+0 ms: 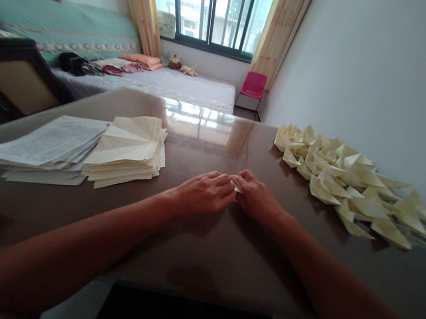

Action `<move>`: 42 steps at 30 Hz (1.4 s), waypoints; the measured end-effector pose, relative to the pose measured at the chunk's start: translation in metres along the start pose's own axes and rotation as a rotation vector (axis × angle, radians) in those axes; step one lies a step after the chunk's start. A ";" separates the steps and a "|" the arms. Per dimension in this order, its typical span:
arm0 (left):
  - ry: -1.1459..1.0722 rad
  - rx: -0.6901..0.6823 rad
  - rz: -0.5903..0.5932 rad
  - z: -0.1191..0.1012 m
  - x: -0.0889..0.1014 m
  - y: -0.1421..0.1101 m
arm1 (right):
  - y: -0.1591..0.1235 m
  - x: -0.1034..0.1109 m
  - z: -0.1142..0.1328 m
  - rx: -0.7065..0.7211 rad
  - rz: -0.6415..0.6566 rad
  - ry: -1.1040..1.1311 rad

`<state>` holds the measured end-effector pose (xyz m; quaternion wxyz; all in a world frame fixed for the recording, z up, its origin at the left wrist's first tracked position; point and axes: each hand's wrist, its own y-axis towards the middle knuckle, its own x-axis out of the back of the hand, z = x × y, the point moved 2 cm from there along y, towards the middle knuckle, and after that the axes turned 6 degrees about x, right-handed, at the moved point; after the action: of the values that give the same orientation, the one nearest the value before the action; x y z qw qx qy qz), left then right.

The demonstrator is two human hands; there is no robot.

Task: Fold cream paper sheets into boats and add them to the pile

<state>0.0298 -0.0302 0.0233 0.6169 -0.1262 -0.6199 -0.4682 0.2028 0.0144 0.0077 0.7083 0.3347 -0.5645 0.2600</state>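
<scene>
Close together over the middle of the table, my left hand [208,193] and my right hand [259,198] both have their fingers closed on a small piece of folded paper [237,186]. Only a pale sliver of it shows between the fingertips; its full shape is hidden. To the right lies a pile of folded cream paper boats [329,186], apart from my right hand. On the left is a stack of cream paper sheets [129,140], the top one creased. Beside it, a stack of printed white sheets [48,139] spreads toward the table's left edge.
The brown table [191,246] is glossy and reflects the window [213,17]. A bed [189,86] stands beyond its far edge, with a pink chair [254,85] near the corner. A white wall [371,68] runs along the right. A dark wooden cabinet [24,76] is at the left.
</scene>
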 end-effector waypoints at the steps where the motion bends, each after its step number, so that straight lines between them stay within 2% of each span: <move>1: -0.051 0.060 -0.031 0.001 -0.003 0.000 | 0.001 -0.002 -0.001 -0.007 -0.006 0.006; 4: -0.243 0.350 -0.164 0.003 -0.015 0.001 | 0.005 -0.005 -0.005 -0.027 -0.089 0.041; 6: -0.391 0.540 -0.211 0.003 -0.025 0.003 | 0.007 -0.006 -0.007 -0.041 -0.158 0.063; 8: -0.544 0.646 -0.177 0.000 -0.034 0.005 | 0.009 -0.007 -0.005 -0.040 -0.196 0.084; 10: -0.626 0.692 -0.114 -0.002 -0.041 0.007 | 0.010 -0.010 0.000 -0.033 -0.219 0.105; 17: -0.621 0.655 -0.124 0.012 -0.048 0.008 | 0.013 -0.015 -0.002 -0.008 -0.308 0.276; 25: -0.557 0.739 0.004 0.022 -0.049 0.003 | 0.010 -0.015 -0.018 -0.109 -0.238 0.460; 30: -0.506 0.718 0.103 0.020 -0.046 0.002 | 0.005 -0.013 -0.022 -0.027 -0.217 0.512; 33: -0.514 0.706 0.112 0.020 -0.046 0.001 | 0.004 -0.013 -0.028 0.041 -0.165 0.556; 35: -0.506 0.663 0.112 0.020 -0.046 0.000 | 0.003 -0.012 -0.032 0.071 -0.116 0.574; 42: -0.428 0.365 0.165 0.024 -0.039 -0.005 | -0.001 -0.003 -0.040 0.102 0.002 0.525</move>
<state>0.0185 0.0013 -0.0083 0.5206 -0.1590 -0.7977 -0.2596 0.2281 0.0445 -0.0014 0.8124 0.2907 -0.3477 0.3669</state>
